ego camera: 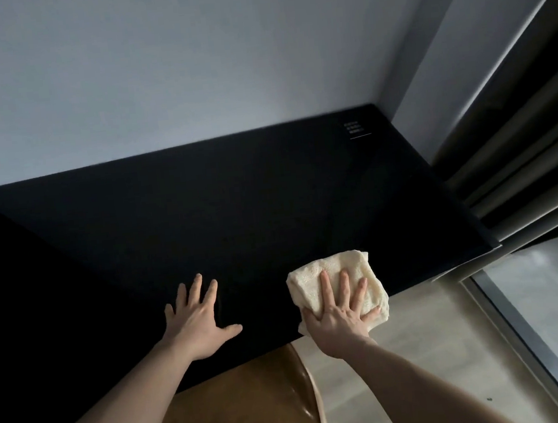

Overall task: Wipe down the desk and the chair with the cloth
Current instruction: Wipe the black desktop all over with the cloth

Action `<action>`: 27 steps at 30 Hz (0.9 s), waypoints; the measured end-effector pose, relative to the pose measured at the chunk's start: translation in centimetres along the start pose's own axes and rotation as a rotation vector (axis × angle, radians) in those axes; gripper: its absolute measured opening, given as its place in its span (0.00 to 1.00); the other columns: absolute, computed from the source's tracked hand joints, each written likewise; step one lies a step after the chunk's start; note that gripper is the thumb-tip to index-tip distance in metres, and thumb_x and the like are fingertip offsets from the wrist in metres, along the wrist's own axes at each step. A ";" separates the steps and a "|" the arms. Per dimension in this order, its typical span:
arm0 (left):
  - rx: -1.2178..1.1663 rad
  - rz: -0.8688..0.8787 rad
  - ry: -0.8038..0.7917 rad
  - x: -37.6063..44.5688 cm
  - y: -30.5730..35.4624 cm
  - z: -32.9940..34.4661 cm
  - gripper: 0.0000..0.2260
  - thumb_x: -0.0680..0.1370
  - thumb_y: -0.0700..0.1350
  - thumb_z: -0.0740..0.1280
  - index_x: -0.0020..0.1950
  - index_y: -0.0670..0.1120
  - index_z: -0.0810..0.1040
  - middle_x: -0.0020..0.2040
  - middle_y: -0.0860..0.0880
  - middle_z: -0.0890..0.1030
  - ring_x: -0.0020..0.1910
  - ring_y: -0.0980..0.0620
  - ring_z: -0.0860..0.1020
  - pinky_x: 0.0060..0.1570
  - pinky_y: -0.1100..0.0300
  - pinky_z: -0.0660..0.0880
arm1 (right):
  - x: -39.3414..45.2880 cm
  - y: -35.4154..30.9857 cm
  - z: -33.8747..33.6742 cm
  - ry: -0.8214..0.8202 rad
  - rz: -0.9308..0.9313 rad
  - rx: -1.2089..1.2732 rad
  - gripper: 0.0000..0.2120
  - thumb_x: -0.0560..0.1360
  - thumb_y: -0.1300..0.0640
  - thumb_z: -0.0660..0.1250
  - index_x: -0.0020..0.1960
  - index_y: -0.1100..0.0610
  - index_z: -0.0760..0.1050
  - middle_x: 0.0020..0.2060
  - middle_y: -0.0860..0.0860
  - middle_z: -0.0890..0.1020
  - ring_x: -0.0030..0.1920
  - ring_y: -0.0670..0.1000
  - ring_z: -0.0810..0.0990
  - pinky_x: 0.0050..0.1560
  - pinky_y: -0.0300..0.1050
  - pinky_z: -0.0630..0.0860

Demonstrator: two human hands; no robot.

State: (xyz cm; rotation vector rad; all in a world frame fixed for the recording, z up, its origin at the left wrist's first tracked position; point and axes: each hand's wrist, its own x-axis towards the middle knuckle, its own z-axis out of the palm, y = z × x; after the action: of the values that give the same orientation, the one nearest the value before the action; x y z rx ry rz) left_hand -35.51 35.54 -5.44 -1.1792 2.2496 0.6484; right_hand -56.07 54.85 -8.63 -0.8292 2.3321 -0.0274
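A black desk (223, 217) fills the middle of the view, set into a corner between two walls. A folded cream cloth (315, 276) lies near the desk's front right edge. My right hand (336, 315) lies flat on the cloth with fingers spread, pressing it to the desk. My left hand (197, 319) rests flat on the bare desktop to the left, fingers spread, holding nothing. Below the desk's front edge, between my forearms, shows the glossy brown seat of a chair (243, 404).
A grey wall (186, 66) backs the desk. Small white lettering (355, 129) marks the desk's far right corner. Dark curtains (524, 168) hang at the right beside a window frame (525, 340). Pale floor (406, 353) lies right of the chair.
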 end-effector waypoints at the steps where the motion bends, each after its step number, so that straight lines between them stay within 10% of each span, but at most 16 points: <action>1: -0.002 -0.015 -0.021 0.8 1.9 -0.1 0.57 0.74 0.77 0.66 0.87 0.52 0.36 0.85 0.46 0.30 0.84 0.35 0.36 0.82 0.33 0.47 | 0.9 2.0 -1.1 0.007 0.013 0.003 0.40 0.82 0.30 0.47 0.83 0.39 0.26 0.82 0.51 0.25 0.76 0.63 0.16 0.69 0.82 0.25; 14: -0.074 -0.368 -0.324 5.1 13.1 -1.3 0.86 0.41 0.90 0.63 0.74 0.45 0.15 0.72 0.35 0.14 0.77 0.27 0.24 0.78 0.27 0.38 | 11.2 20.2 -13.7 0.114 0.204 0.038 0.41 0.80 0.27 0.46 0.83 0.39 0.27 0.84 0.52 0.29 0.78 0.65 0.20 0.72 0.85 0.34; 27: -0.046 -0.357 -0.327 4.3 13.9 -2.0 0.81 0.49 0.88 0.65 0.70 0.45 0.13 0.74 0.35 0.16 0.78 0.27 0.26 0.78 0.28 0.40 | 13.9 22.0 -15.7 0.188 0.213 0.000 0.42 0.82 0.31 0.49 0.86 0.44 0.31 0.85 0.56 0.33 0.81 0.68 0.25 0.74 0.83 0.34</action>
State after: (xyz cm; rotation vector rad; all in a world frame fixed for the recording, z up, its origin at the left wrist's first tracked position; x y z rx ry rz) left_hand -49.79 38.85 -4.24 -1.3450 1.7094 0.6923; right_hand -85.76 61.54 -9.27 -0.5955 2.5863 -0.0144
